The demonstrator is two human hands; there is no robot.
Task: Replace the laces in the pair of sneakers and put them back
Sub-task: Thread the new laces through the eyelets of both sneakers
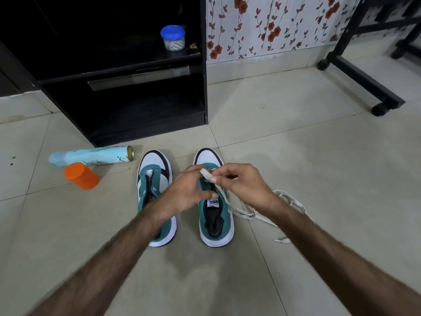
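Pinching the white lace (208, 176) between both hands, left hand (186, 190) and right hand (241, 181), I hold its end just above the right sneaker (215, 215), whose eyelets run lengthwise directly below.

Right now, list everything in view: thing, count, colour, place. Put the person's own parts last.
sneakers: two, teal and white with black trim, side by side on the floor, toes toward the cabinet.
lace: white, one end at the right-hand sneaker under the hands, the rest trailing on the floor to its right; count unclear.
spray can: one, pale blue, lying on the floor left of the sneakers.
orange jar: one, on its side beside the can.
blue-lidded jar: one, clear, on the cabinet shelf.
cabinet: one, black, open-fronted.
wheeled frame: black, far right.
floral wallpaper: white with red flowers.
left hand: over the right-hand sneaker.
right hand: pinches the lace.
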